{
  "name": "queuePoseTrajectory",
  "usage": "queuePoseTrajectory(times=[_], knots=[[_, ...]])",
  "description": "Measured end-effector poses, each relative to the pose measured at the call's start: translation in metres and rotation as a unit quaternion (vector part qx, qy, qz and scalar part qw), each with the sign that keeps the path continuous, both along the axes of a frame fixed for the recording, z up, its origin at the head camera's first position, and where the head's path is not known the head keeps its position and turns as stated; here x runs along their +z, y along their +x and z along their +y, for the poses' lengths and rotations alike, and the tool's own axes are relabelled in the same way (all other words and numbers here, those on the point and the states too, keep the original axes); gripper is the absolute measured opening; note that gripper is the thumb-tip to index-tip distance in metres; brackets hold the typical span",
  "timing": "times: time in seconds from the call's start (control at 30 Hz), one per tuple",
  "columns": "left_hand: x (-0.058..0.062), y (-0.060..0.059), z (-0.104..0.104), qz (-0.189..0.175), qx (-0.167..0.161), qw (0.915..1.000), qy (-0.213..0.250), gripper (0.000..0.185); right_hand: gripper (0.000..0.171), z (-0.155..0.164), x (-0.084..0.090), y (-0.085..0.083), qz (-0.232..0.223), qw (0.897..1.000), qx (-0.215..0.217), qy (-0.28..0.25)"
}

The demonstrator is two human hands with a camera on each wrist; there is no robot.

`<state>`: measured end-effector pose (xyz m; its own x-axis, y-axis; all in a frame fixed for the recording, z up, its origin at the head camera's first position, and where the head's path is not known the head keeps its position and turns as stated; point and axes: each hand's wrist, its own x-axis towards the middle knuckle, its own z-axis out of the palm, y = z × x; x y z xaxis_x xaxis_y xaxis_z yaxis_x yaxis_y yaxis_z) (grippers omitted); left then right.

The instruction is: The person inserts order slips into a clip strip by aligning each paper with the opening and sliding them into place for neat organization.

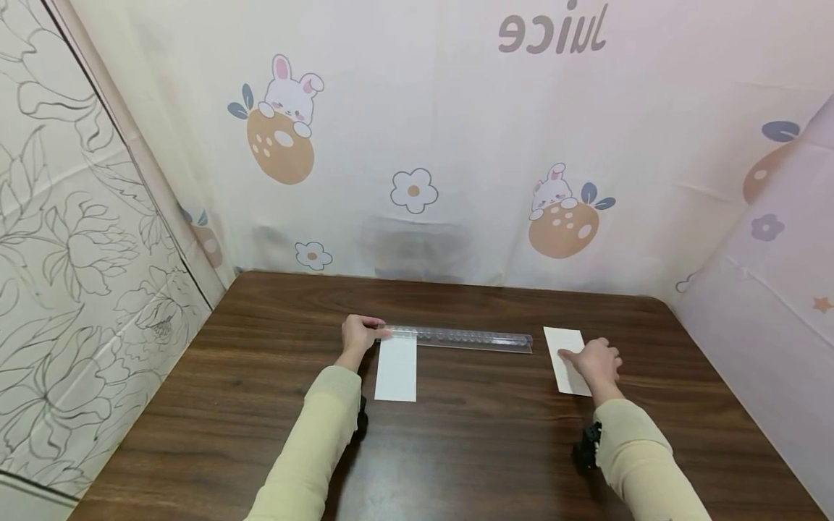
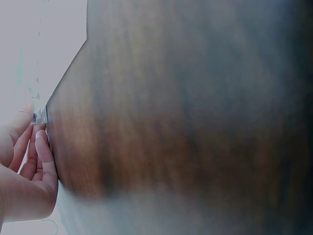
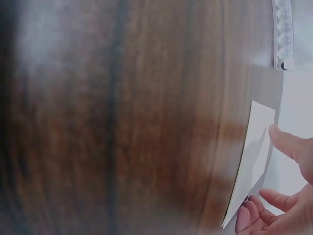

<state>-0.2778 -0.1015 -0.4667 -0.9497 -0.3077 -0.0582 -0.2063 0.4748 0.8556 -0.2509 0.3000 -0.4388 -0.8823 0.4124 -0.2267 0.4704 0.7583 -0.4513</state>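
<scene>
Clear plastic ruler (image 1: 472, 339) is pinched in left hand (image 1: 360, 334); relaxed right hand (image 1: 596, 362) touches rectangular white card (image 1: 564, 339)

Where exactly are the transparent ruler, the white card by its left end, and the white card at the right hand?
Transparent ruler (image 1: 474, 340), head view: middle of its length.
Left white card (image 1: 396, 369), head view: middle of its face.
Right white card (image 1: 565, 340), head view: far part of its face.
</scene>
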Motion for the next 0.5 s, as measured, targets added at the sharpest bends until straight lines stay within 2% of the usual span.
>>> queuePoseTrajectory(times=[0.27, 0.5], knots=[[-0.0012, -0.0003, -0.0008, -0.003, 0.002, 1.0, 0.002, 0.018, 0.095, 0.0011, 0.0034, 0.0033, -0.021, 1.0, 0.004, -0.007], [0.0004, -0.0002, -0.0001, 0.0, 0.001, 1.0, -0.002, 0.018, 0.092, 0.0011, 0.0067, 0.0059, -0.038, 0.999, 0.0, -0.012]])
